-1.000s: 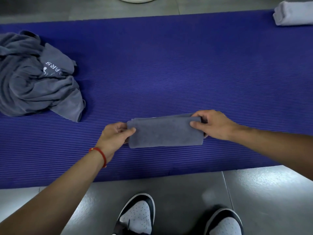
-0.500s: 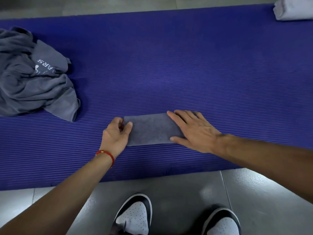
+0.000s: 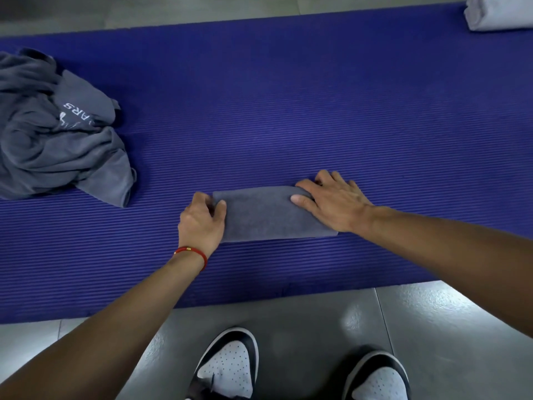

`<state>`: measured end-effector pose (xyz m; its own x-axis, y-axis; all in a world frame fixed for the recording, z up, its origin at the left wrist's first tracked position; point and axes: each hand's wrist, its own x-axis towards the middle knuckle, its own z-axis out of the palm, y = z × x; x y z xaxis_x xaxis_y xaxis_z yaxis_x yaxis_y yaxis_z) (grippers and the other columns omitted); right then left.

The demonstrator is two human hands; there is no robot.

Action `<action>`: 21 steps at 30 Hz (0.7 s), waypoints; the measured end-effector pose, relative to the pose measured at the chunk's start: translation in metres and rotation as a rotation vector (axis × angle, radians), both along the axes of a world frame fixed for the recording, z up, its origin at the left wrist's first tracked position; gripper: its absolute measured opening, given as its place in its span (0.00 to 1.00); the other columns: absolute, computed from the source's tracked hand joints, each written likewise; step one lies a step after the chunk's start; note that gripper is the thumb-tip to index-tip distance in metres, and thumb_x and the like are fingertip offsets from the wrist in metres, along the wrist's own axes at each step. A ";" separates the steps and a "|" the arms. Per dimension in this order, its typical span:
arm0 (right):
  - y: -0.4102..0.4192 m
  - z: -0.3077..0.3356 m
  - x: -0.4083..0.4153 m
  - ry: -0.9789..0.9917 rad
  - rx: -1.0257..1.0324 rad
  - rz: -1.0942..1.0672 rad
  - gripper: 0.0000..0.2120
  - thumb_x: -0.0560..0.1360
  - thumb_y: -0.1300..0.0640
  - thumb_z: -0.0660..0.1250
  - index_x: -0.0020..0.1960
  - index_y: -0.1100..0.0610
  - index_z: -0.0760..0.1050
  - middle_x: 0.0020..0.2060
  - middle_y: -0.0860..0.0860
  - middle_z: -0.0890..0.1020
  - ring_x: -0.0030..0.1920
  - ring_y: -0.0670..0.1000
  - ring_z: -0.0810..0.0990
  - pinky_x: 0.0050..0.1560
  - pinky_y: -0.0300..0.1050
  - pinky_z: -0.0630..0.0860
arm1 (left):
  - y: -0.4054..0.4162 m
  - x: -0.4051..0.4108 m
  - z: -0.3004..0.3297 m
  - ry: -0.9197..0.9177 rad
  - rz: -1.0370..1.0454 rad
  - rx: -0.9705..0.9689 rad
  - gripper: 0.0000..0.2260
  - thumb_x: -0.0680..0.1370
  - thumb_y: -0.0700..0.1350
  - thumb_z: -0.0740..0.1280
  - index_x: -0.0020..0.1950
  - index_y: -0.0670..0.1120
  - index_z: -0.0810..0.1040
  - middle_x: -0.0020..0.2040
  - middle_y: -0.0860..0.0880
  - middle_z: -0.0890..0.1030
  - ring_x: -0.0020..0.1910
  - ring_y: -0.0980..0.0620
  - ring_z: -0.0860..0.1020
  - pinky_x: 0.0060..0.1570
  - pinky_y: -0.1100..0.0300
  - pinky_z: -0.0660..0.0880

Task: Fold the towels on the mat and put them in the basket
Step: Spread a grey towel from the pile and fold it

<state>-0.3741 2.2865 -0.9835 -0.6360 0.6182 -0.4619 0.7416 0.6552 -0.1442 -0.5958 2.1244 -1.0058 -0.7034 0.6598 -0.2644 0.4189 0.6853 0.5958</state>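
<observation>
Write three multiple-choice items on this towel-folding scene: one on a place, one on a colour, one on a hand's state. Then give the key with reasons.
1. Where does the heap of unfolded towels lie?
A. At the mat's left end
B. On the grey floor by the shoes
C. On top of the folded towel

2. What colour is the mat?
A. Green
B. Blue-purple
C. Red

3. What is the left hand doing?
A. Hanging away from the mat
B. Holding a shoe
C. Pinching the left end of the folded towel

Key: 1 A, the crumpled grey heap lies on the mat at its left end. 2 B, the ribbed surface is blue-purple. 3 C, its thumb lies on top of the towel's end and its fingers curl at the edge, while the right hand lies on the other end.
</observation>
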 end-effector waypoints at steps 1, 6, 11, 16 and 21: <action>-0.002 0.000 -0.002 0.004 -0.037 -0.046 0.32 0.79 0.27 0.41 0.76 0.41 0.63 0.64 0.52 0.69 0.67 0.56 0.69 0.66 0.65 0.70 | 0.001 -0.001 0.000 -0.008 0.013 -0.005 0.13 0.82 0.53 0.66 0.58 0.45 0.75 0.49 0.47 0.81 0.49 0.47 0.80 0.53 0.47 0.79; -0.026 0.002 0.007 0.219 -0.143 -0.523 0.38 0.78 0.28 0.54 0.76 0.55 0.62 0.66 0.58 0.74 0.67 0.60 0.74 0.65 0.62 0.75 | -0.001 -0.007 0.001 -0.112 0.052 -0.066 0.13 0.81 0.55 0.68 0.54 0.46 0.78 0.48 0.51 0.81 0.46 0.51 0.80 0.45 0.57 0.76; -0.033 0.001 0.017 0.321 -0.393 -0.910 0.30 0.79 0.33 0.63 0.66 0.58 0.70 0.56 0.51 0.80 0.54 0.53 0.80 0.52 0.49 0.77 | 0.009 -0.019 0.002 -0.423 0.143 -0.109 0.10 0.79 0.50 0.72 0.46 0.44 0.85 0.45 0.44 0.86 0.45 0.46 0.85 0.51 0.47 0.83; -0.019 0.006 0.015 0.510 -0.664 -1.173 0.27 0.74 0.38 0.74 0.60 0.57 0.73 0.51 0.49 0.82 0.52 0.50 0.81 0.55 0.47 0.79 | 0.023 -0.026 0.020 -0.704 0.235 -0.123 0.10 0.79 0.44 0.72 0.52 0.36 0.83 0.52 0.37 0.86 0.51 0.41 0.85 0.48 0.49 0.83; 0.002 0.025 0.044 0.643 -0.803 -1.156 0.24 0.71 0.42 0.78 0.58 0.59 0.81 0.50 0.50 0.88 0.53 0.51 0.86 0.63 0.50 0.80 | 0.038 -0.012 0.041 -0.866 0.117 -0.027 0.10 0.81 0.43 0.69 0.56 0.38 0.83 0.53 0.40 0.86 0.52 0.42 0.84 0.52 0.46 0.81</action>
<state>-0.3305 2.2886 -0.9587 -0.2173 0.6282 -0.7471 0.4488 -0.6154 -0.6480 -0.6077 2.1620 -0.9648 -0.3104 0.5819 -0.7517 -0.2471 0.7141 0.6549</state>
